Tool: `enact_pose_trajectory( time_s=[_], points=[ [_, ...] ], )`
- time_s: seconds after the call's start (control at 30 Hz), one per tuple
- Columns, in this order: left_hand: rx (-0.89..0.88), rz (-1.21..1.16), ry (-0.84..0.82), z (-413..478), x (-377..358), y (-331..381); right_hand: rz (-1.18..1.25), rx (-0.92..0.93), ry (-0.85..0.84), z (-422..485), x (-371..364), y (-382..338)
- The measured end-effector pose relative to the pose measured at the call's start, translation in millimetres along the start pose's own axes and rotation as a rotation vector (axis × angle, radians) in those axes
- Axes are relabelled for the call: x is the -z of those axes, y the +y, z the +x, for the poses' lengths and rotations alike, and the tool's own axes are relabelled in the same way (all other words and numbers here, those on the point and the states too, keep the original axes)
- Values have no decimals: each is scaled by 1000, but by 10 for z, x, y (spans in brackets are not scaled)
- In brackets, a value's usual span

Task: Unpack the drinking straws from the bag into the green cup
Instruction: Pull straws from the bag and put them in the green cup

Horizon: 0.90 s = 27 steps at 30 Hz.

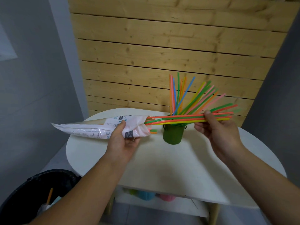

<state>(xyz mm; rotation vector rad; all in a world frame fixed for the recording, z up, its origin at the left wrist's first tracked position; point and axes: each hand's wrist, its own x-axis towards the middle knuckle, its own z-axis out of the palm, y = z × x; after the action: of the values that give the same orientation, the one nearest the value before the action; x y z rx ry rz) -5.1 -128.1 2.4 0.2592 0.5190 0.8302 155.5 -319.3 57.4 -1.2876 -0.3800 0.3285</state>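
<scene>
- The step in hand is drawing a bundle out of the bag (90, 132). The bundle of straws (178, 119) lies nearly level, with its left ends inside the bag mouth and its right ends past the right hand (219, 132).
- The right hand pinches the bundle, thumb on top and the other fingers (201, 127) curled beneath it.
- The left hand (123, 142) grips the bag near its mouth, thumb pressed on the printed face and fingers wrapped under, holding it above the worktop (162, 159).
- The green cup (173, 135) stands on the worktop between the hands, just below the bundle. It already holds many straws in the cup (196, 101), which fan up and to the right.
- A few short straw ends (153, 131) show at the lower lip of the bag mouth, so the bag is probably not emptied by this pull.
- The task looks well along but unfinished.
- The next move likely calls for pulling the bundle rightward until it clears the bag, then tipping it upright and lowering it into the cup among the standing straws.
- The leaning straws crowd the rim, so the ends would need to go in together or some may slide off onto the worktop.
</scene>
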Motion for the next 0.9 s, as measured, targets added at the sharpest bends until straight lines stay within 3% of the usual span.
enact_pose_trajectory(
  time_s=[0.5,0.9],
  points=[
    [-3,12,9,-17,-8,-63,-304,346,232,55,384,-338],
    [2,56,-5,-66,-31,-94,-579,385,111,65,143,-341]
  ],
)
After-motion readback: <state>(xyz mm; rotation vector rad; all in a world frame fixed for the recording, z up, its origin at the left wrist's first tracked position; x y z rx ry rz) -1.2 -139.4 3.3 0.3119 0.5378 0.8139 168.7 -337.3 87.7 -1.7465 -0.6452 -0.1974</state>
